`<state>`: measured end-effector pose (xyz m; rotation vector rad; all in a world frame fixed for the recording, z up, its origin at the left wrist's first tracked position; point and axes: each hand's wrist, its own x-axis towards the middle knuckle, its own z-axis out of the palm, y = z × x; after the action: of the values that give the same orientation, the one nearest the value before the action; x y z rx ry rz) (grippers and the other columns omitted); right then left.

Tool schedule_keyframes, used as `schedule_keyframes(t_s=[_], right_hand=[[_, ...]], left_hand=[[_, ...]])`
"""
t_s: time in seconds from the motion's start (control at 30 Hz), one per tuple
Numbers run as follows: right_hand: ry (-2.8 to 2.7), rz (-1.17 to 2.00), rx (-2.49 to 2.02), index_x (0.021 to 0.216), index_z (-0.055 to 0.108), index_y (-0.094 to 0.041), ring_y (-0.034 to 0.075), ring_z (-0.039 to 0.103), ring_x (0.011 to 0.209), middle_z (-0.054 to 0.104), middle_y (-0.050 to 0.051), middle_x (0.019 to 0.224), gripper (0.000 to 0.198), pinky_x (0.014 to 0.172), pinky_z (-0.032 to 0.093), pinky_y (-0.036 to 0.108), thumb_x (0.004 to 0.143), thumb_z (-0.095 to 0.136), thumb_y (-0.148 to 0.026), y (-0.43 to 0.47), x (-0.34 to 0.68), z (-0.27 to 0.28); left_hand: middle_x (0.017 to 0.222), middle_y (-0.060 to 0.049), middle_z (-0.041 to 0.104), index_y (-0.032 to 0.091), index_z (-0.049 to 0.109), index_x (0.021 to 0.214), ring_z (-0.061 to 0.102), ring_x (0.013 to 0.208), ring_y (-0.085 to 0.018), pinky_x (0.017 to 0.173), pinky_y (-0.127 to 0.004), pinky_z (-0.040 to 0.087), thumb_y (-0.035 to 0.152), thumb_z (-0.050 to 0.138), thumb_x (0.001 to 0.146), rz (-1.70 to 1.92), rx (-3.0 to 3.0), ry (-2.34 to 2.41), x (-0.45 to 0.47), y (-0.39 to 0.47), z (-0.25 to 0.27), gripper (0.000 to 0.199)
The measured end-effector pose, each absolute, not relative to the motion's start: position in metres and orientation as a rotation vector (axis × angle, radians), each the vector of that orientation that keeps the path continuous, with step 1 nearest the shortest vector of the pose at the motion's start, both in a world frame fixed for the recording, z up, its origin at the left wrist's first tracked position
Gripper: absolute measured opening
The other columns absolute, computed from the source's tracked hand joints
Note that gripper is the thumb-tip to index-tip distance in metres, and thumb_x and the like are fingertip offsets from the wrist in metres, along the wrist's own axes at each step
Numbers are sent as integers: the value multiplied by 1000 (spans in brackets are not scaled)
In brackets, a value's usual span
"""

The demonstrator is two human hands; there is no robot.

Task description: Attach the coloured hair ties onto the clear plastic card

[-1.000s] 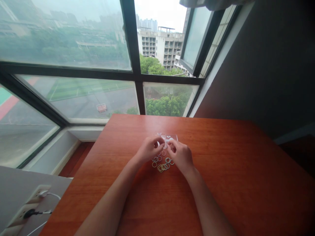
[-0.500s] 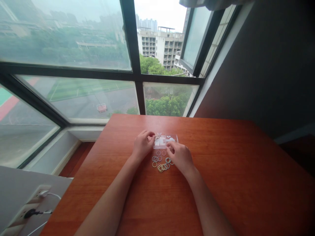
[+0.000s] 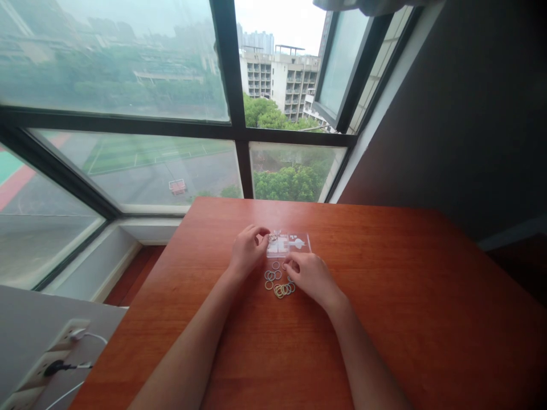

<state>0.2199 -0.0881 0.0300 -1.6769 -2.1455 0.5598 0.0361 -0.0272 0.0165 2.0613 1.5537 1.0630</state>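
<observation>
A small clear plastic box (image 3: pixel 280 246) with its lid (image 3: pixel 301 244) laid open lies on the table. At its left edge, my left hand (image 3: pixel 250 247) has thumb and fingers closed on the box wall. Just in front of the lid, my right hand (image 3: pixel 311 273) pinches at a small pale ring (image 3: pixel 284 265), whose right side the fingertips cover. Several thin rings lie loose before the box, among them a pale one (image 3: pixel 276 265) and a yellowish overlapping cluster (image 3: pixel 280 291). Some small things inside the box are too tiny to make out.
The reddish-brown wooden table (image 3: pixel 405 296) stands against windows with a dark frame (image 3: pixel 171 126). One window pane (image 3: pixel 342 62) is swung outward. Sockets with plugs and white cables (image 3: pixel 64 364) are on the low wall at left. A dark wall (image 3: pixel 461 114) rises at right.
My right hand has moved slightly left and toward me, from the lid's front edge onto a ring, uncovering the lid. My left hand has stayed at the box.
</observation>
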Motion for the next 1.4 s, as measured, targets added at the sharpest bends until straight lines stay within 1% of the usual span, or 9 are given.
schedule_keyframes(t_s=[0.1, 0.4, 0.53, 0.8, 1.03, 1.2, 1.4], right_hand=[[-2197, 633, -1621, 85, 70, -26, 12, 62, 71, 71, -3, 78, 13, 62, 35, 21, 85, 57, -26, -89, 220, 31], [-2266, 576, -1744, 94, 71, -27, 15, 64, 81, 73, 0, 91, 17, 66, 37, 23, 86, 55, -27, -88, 222, 33], [-2315, 553, -1779, 91, 70, -26, 15, 64, 83, 72, 0, 92, 16, 67, 38, 23, 86, 54, -27, -87, 219, 32], [-2333, 467, -1851, 85, 70, -24, 16, 63, 80, 72, 3, 88, 17, 64, 36, 23, 85, 53, -24, -87, 214, 30], [-2103, 354, -1725, 85, 69, -25, 13, 62, 69, 70, -2, 74, 12, 61, 34, 22, 84, 57, -26, -85, 219, 26], [-1923, 235, -1600, 85, 69, -23, 12, 57, 61, 65, -2, 65, 12, 62, 34, 21, 84, 57, -23, -83, 221, 23], [-1860, 199, -1533, 83, 69, -21, 11, 52, 56, 61, -2, 61, 13, 59, 33, 21, 85, 56, -25, -83, 220, 22]], left_hand=[[81, -1, 63, 17, 66, 86, 52, 60, -10, 61, -22, 41, 18, 55, 82, 1056, 2061, 1542, 36, -28, 18, 12], [81, -1, 63, 17, 66, 87, 51, 60, -10, 60, -22, 40, 18, 55, 81, 1047, 2055, 1523, 37, -28, 20, 12], [82, -1, 63, 17, 66, 87, 51, 60, -10, 60, -22, 40, 18, 56, 81, 1039, 2068, 1512, 37, -28, 19, 12], [81, -1, 64, 17, 67, 86, 52, 62, -10, 62, -22, 41, 17, 56, 82, 1040, 2102, 1464, 39, -29, 17, 12], [81, -2, 65, 17, 67, 85, 52, 61, -10, 60, -21, 41, 21, 56, 83, 1062, 2046, 1367, 42, -30, 20, 12], [74, -2, 66, 14, 69, 86, 51, 58, -10, 56, -20, 40, 29, 58, 84, 1055, 1910, 1238, 48, -33, 23, 19], [66, -1, 63, 13, 72, 89, 50, 59, -10, 55, -19, 39, 34, 62, 82, 941, 1830, 1060, 52, -37, 29, 24]])
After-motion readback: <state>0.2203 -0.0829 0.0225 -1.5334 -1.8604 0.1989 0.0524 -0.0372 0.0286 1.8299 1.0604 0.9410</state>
